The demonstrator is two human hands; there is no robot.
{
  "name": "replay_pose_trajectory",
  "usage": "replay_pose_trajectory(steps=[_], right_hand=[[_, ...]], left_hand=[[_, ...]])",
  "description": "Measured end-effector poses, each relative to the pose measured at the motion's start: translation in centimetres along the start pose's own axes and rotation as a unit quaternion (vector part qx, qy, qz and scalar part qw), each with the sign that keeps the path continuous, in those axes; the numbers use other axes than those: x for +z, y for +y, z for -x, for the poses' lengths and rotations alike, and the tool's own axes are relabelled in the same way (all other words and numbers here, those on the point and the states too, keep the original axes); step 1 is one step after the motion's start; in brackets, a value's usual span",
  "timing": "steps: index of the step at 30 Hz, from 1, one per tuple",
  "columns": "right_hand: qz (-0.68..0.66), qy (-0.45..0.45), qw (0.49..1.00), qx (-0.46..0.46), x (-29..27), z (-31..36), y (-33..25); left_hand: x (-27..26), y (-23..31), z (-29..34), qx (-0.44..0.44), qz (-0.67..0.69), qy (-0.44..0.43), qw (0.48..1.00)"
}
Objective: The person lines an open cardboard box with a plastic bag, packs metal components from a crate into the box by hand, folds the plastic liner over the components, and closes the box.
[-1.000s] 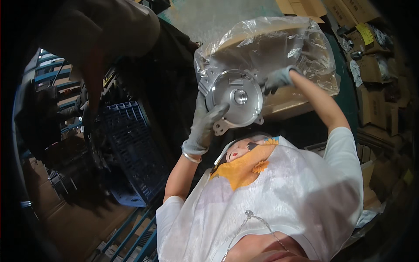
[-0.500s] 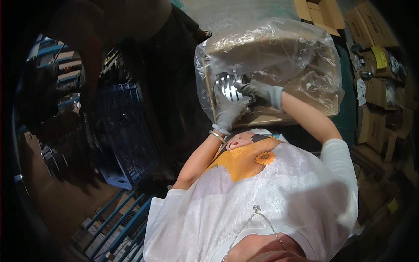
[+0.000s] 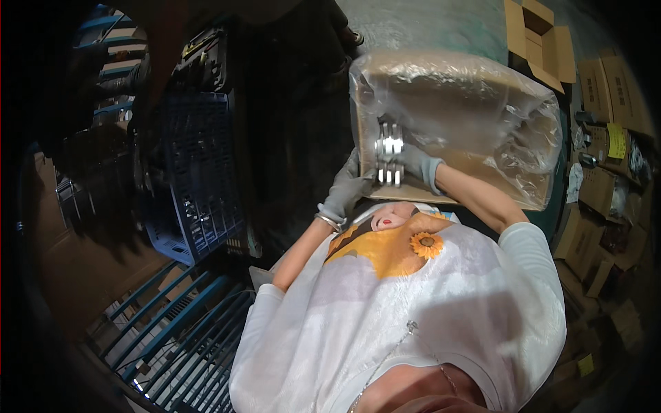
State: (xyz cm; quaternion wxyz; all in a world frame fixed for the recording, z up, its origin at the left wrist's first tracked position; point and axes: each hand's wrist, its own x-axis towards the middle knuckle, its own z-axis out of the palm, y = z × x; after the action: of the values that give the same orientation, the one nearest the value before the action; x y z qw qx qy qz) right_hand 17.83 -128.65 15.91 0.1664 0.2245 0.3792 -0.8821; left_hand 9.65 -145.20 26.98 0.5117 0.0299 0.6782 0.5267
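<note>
Several shiny silver metal parts [image 3: 390, 146] stand in short rows at the near left corner inside a cardboard box [image 3: 475, 196] lined with a clear plastic bag [image 3: 454, 65]. A second small group of metal parts [image 3: 390, 175] lies just nearer to me. Both of my hands wear grey gloves. My right hand [image 3: 418, 164] reaches over the near wall with its fingers closed at the parts, its fingertips partly hidden. My left hand [image 3: 348, 189] is at the box's near left corner beside the parts; its blurred, shaded fingers do not show clearly what they touch.
To the left stands a blue plastic crate [image 3: 200, 179], with blue slatted racking [image 3: 186, 330] nearer to me. An open carton [image 3: 540, 45] lies beyond the box at the right. More cartons [image 3: 599, 186] with small items line the right side. Someone's dark-clothed leg [image 3: 323, 34] is at the back.
My view has shifted, so the box appears farther right. The metal parts, which were between both hands, are lower in the box's near left corner. My left hand has moved outward to the box edge.
</note>
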Motion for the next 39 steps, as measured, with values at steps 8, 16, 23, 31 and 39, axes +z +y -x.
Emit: replay_pose_trajectory(steps=[8, 16, 23, 31, 39], right_hand=[[0.338, 0.087, 0.93, 0.114, -0.5, -0.2, -0.9], [0.545, 0.078, 0.835, 0.002, -2.4, -1.2, -6.8], [0.505, 0.062, 0.861, -0.024, 1.0, -1.6, -8.5], [0.443, 0.218, 0.869, -0.027, 3.1, 8.0, -10.9], [0.306, -0.03, 0.939, -0.156, 29.9, -6.6, -12.8]], left_hand=[[0.1, -0.4, -0.8, -0.007, 0.002, 0.008, 1.0], [-0.1, 0.9, -0.7, 0.003, -0.032, -0.03, 0.999], [-3.7, -3.4, -2.5, 0.16, -0.116, -0.046, 0.979], [-21.4, 6.3, 11.9, 0.261, -0.035, 0.131, 0.956], [-61.2, 9.6, 15.6, 0.395, 0.059, 0.537, 0.743]])
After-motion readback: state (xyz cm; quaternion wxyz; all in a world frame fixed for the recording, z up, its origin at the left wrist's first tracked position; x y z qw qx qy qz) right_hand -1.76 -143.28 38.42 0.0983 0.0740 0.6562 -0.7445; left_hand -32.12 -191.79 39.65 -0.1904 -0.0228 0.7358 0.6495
